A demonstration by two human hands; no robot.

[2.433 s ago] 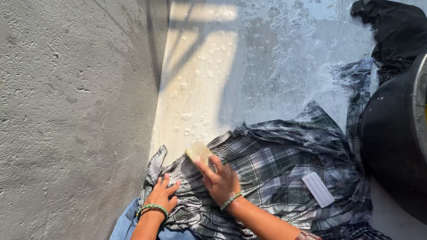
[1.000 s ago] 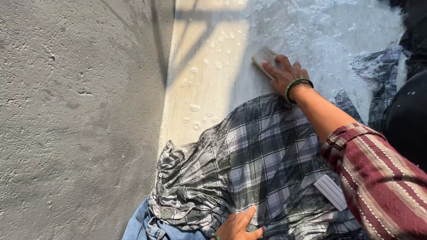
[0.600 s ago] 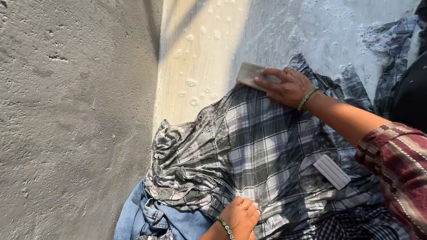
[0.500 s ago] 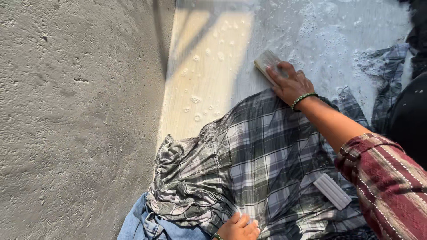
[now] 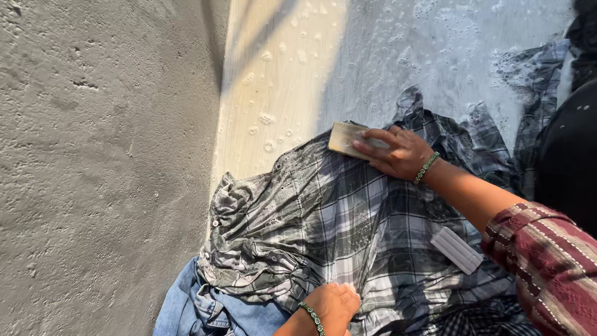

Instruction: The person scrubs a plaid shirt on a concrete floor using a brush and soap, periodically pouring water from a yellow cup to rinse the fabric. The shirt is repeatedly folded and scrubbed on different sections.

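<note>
A wet plaid shirt (image 5: 348, 230) in grey, black and white lies spread and rumpled across the soapy slab (image 5: 385, 56), its left side bunched into tight folds with a row of small buttons along the hem and a pale rectangular label (image 5: 457, 250) showing near its right side. The right hand (image 5: 398, 152) presses a tan bar of soap (image 5: 348, 138) flat on the shirt's upper edge, fingers stretched forward and close together over the bar, thumb tucked along its near side; a green beaded bracelet (image 5: 426, 168) sits at the wrist and a maroon striped sleeve (image 5: 547, 261) covers the forearm. The left hand (image 5: 333, 305) rests on the shirt's lower edge — its fingers are curled down into the cloth, pinning it, though how tightly they grip cannot be told. Blue denim (image 5: 199, 308) pokes out from under the shirt at the lower left. The slab is pale concrete, half in warm sunlight and half in shade, dotted with suds and droplets. A rough grey plastered wall (image 5: 106, 155) rises along the left, meeting the slab just beside the shirt's bunched side. At the right edge sits a dark round tub (image 5: 569, 155), with more checked cloth (image 5: 535, 74) trailing beside it — open wet slab lies beyond the soap, toward the top.
</note>
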